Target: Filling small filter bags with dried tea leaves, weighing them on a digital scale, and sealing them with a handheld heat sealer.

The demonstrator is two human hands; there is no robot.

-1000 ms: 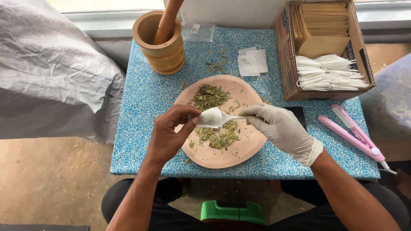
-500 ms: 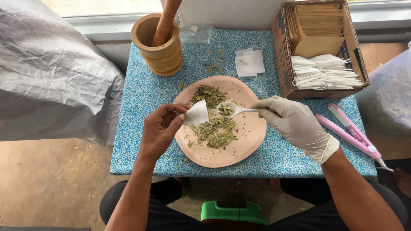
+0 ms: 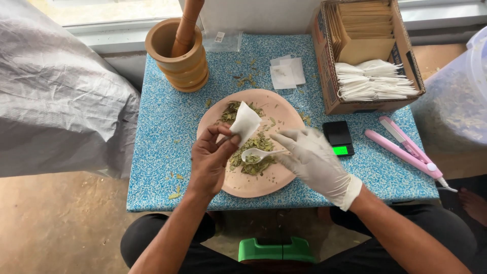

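the pestle [image 3: 186,25] is cut off at the top edge, standing in the mortar [image 3: 177,58] at the table's [image 3: 162,147] far left corner. the bare left hand [image 3: 210,162] pinches a white bag [image 3: 245,123] over the plate [image 3: 253,182] of dried leaves [image 3: 253,165]; the gloved right hand [image 3: 314,160] holds a white spoon [image 3: 256,153] by loosely spread fingers.

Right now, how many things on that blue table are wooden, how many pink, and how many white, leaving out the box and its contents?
Wooden: 2, the mortar and the pestle.
Pink: 2, the plate and the sealing tongs.
White: 3, the small bag in the left hand, the spoon in the gloved right hand, and the loose bags as one pile.
Total: 7.
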